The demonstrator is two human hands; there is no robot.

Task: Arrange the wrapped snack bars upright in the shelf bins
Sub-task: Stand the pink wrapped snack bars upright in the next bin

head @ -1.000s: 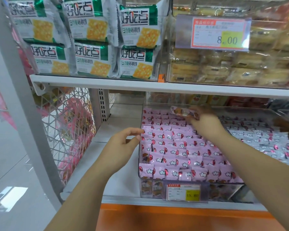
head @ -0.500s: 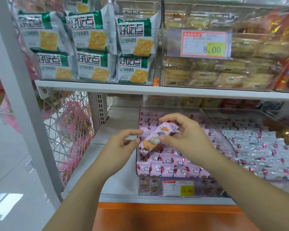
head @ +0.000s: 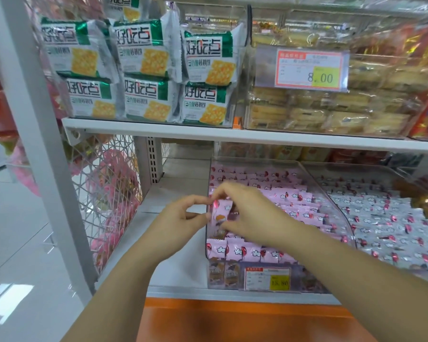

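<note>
A clear shelf bin on the lower shelf is packed with rows of pink wrapped snack bars. My right hand pinches one pink bar, held nearly upright at the bin's near-left corner, just above the standing rows. My left hand is outside the bin's left wall with thumb and forefinger curled at the bar's left edge; whether they grip the bar or the wall I cannot tell. A second clear bin to the right holds silver-white wrapped bars.
A price tag is clipped to the pink bin's front. The upper shelf carries green cracker packs and a tub of pastries with an 8.00 tag. Left stands a white upright post with a wire mesh panel.
My right hand brought a pink bar from the back of the bin to its near-left corner, turned it from tilted to nearly upright and lowered it. My left hand closed in beside it.
</note>
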